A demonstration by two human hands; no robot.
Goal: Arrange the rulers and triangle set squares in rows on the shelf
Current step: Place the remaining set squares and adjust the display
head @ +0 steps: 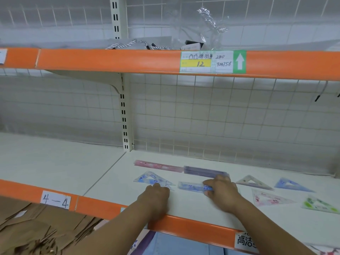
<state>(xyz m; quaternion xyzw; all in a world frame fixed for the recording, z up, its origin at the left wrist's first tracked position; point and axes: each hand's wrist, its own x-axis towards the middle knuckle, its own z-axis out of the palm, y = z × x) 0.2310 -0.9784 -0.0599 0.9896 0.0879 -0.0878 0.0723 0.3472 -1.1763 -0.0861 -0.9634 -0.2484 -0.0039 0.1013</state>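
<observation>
Blue plastic ruler (191, 186) lies crosswise on the white shelf (184, 205), its long axis running left from the right hand (221, 190), which pinches its right end. The left hand (156, 195), nearer a blue set square (150, 178), rests knuckles-up at that triangle's edge; its grip cannot be told.

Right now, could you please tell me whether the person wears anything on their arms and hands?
Nothing visible: both arms are bare with no sleeves in view, and the left hand and right hand show no gloves, watch, rings or markings.
</observation>
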